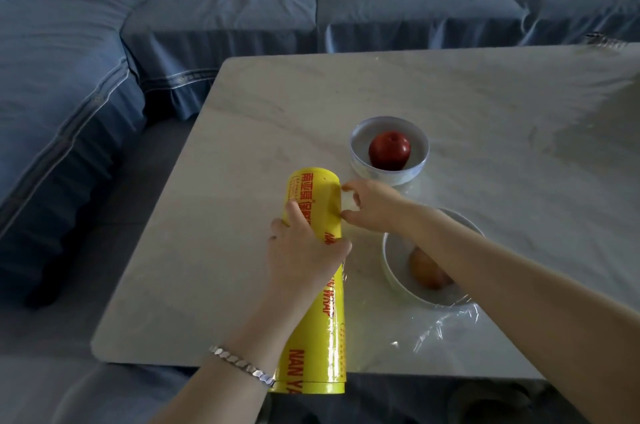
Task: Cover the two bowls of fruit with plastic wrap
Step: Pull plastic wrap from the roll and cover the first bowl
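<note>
the roll of plastic wrap (325, 306), yellow with red lettering, lies lengthwise on the near left part of the pale table (485, 105), its near end over the table's edge. the left hand (304, 250) grasps it around the middle, a silver bracelet (242, 366) on that wrist. the right hand (370, 202) reaches across, thumb and forefinger pinching at the roll's right side near its far end; any film between them is too clear to make out. just right of the roll, the near white bowl (398, 281) holds an orange fruit (427, 271), with crinkled clear film (446, 319) on the table against its near side. beyond it, the far bowl (360, 167) holds a red apple (389, 150). a blue sofa (225, 15) wraps around behind.
</note>
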Motion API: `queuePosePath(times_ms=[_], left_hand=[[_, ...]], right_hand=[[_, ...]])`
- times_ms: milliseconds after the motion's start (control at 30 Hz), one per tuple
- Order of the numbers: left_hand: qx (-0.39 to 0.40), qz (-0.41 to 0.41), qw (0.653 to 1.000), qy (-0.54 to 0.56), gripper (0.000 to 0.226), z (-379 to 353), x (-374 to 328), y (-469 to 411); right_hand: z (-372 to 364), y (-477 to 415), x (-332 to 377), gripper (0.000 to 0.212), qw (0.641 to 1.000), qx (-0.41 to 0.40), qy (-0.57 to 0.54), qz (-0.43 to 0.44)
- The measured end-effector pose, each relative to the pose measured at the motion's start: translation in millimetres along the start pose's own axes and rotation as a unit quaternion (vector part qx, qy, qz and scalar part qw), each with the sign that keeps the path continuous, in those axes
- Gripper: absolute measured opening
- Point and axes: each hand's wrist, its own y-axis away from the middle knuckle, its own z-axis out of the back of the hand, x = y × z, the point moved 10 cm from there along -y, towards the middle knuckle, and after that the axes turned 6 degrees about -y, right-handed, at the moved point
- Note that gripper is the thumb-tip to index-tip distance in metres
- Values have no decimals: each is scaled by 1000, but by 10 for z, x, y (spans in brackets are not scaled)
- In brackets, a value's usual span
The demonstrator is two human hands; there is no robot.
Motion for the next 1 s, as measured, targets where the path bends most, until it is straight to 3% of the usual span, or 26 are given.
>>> queuePosePath(times_ms=[200, 567, 733, 1000], left_hand=[[-15, -18, 1000, 7, 78, 29, 33, -20], [-14, -28, 999, -21, 83, 22, 9, -28], [-8, -23, 1000, 0, 83, 45, 64, -35], [-7, -24, 1000, 16, 80, 61, 63, -33]], right_hand=[[-18, 5, -40, 26, 999, -2, -38, -8], [11, -28, -234, 16, 990, -100, -56, -83], [108, -46, -226, 31, 985, -143, -49, -86], [109, -212, -422, 36, 963, -148, -183, -130]])
